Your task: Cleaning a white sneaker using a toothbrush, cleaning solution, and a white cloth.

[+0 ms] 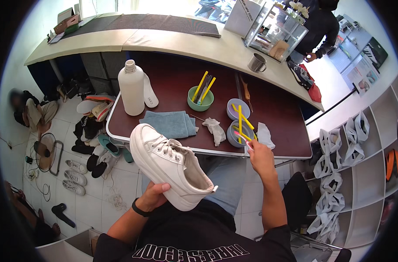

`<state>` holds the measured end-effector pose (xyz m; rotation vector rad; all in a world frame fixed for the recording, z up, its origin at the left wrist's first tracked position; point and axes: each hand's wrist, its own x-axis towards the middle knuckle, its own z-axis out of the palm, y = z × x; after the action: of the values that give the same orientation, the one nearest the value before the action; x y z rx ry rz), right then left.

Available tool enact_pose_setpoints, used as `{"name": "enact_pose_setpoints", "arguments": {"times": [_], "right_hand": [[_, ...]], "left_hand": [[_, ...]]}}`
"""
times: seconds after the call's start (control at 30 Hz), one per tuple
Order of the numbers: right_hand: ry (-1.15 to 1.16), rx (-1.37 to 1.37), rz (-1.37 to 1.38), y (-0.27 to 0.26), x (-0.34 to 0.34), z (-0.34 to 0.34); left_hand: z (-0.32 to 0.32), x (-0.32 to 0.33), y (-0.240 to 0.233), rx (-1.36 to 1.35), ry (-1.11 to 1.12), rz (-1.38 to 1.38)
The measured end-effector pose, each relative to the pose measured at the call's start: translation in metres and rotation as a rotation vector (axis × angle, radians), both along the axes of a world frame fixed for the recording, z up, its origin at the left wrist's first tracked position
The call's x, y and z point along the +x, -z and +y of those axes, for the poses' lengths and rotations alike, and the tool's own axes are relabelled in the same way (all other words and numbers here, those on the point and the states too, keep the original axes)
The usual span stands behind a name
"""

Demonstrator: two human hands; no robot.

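My left hand (153, 196) grips a white lace-up sneaker (162, 163) by its sole near the heel, toe pointing up and left. In my right hand (262, 156) is a pink-and-white toothbrush (243, 136), its head over a grey-blue bowl (231, 139) with yellow sticks. Behind that bowl stands a lilac bowl (232, 114), a yellow stick across it. A green bowl (195, 106) holds yellow and dark sticks. Crumpled white tissue (215, 131) and a folded blue cloth (167, 122) lie beyond the shoe, near a white plastic bottle (130, 91) and an insole (150, 95).
A raised counter (159, 42) runs behind the dark red table (284, 131), with a metal mug (257, 62) on it. One person (317, 29) stands beyond it; others sit at left. Shoes (75, 177) cover the left floor; shelves (366, 183) with bagged items stand right.
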<state>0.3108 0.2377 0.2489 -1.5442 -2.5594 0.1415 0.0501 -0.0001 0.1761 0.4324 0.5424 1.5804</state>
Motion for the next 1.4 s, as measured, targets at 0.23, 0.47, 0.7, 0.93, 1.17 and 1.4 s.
{"name": "enact_pose_setpoints", "arguments": {"times": [0.23,0.47,0.7,0.93,1.17,1.4], "right_hand": [[0.064,0.025,0.058,0.004,0.009,0.000],[0.047,0.057,0.103,0.010,0.027,-0.016],[0.054,0.000,0.121,0.020,0.036,-0.019],[0.038,0.107,0.263,0.024,0.032,-0.020],[0.021,0.181,0.368,-0.001,0.030,-0.024],[-0.546,0.073,0.420,-0.093,0.015,-0.089]], "left_hand": [[0.000,0.002,-0.005,0.059,0.080,0.026],[0.010,0.004,-0.013,0.052,0.048,-0.009],[0.011,0.006,-0.023,0.030,0.045,0.041],[0.009,0.005,-0.023,0.006,0.029,0.065],[0.008,0.004,-0.028,-0.029,0.009,0.091],[0.011,0.004,-0.033,-0.039,0.054,0.157]]}}
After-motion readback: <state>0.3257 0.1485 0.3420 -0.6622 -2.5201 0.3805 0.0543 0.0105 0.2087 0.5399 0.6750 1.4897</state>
